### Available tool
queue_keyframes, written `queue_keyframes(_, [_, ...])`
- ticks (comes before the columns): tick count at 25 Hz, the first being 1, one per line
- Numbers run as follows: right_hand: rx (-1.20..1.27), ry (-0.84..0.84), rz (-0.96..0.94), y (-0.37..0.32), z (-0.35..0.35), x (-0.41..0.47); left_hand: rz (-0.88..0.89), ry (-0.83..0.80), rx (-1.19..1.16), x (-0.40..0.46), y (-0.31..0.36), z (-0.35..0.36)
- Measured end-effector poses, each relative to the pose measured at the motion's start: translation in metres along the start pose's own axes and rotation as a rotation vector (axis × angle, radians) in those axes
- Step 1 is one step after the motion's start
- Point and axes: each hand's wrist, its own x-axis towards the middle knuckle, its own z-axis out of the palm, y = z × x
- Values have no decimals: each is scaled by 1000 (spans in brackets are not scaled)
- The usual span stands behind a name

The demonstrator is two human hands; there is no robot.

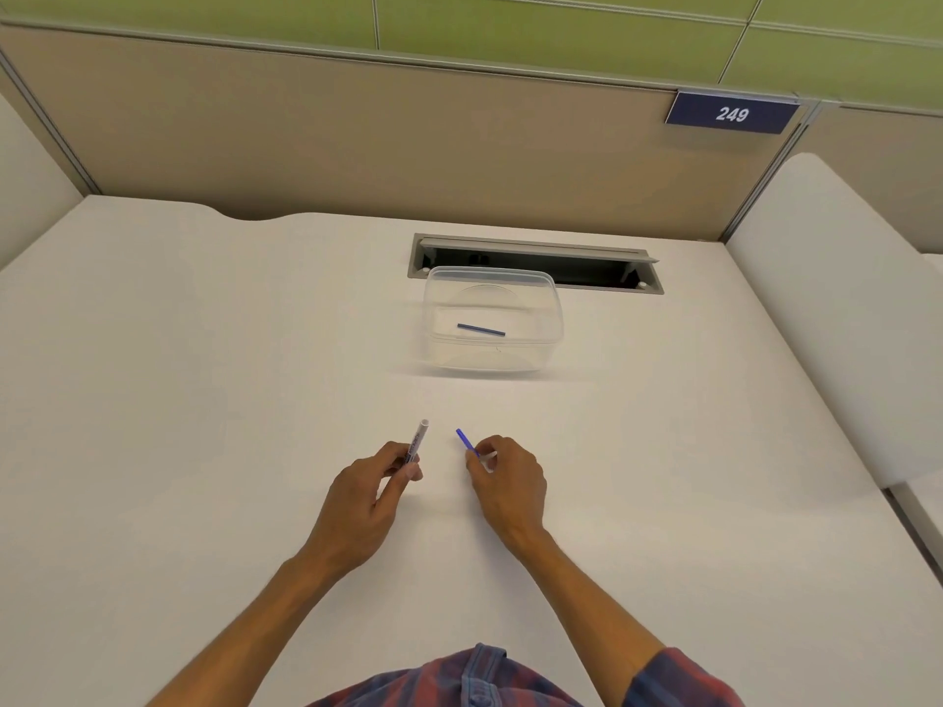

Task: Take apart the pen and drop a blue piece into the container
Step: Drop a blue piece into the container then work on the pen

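Observation:
My left hand (pixel 375 494) grips a white pen barrel (pixel 418 438) that points up and away from me, its printed label partly hidden by my fingers. My right hand (pixel 505 477) pinches a thin blue piece (pixel 465 441) whose free end sticks out to the upper left; a small white part shows between the fingers. The two hands are a short gap apart above the white desk. Farther back stands a clear plastic container (pixel 548 318) with another thin blue stick (pixel 480 329) lying flat inside it.
A grey cable slot (pixel 602 270) with an open flap is set into the white desk (pixel 204 375) right behind the container. Beige partition walls close the back; white dividers stand left and right. A blue sign reads 249 (pixel 732 113).

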Motion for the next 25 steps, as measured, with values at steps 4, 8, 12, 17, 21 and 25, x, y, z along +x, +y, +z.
queue_keyframes(4, [369, -20, 53, -3, -16, -2, -108, 57, -229, 6, 3, 1])
queue_keyframes(8, [640, -29, 17, -16, -45, -8, -113, 42, -226, 9, 6, -2])
queue_keyframes(12, [756, -2, -51, -32, -75, -12, -110, 36, -171, 8, 7, -1])
queue_keyframes(17, [665, 27, -173, -46, -93, -19, -46, 26, -122, 7, 13, -3])
queue_keyframes(21, [587, 50, -250, -48, -96, -22, -11, 30, -77, 8, 15, -4])
queue_keyframes(25, [536, 78, -288, -46, -97, -23, 1, 23, -60, 7, 17, -4])
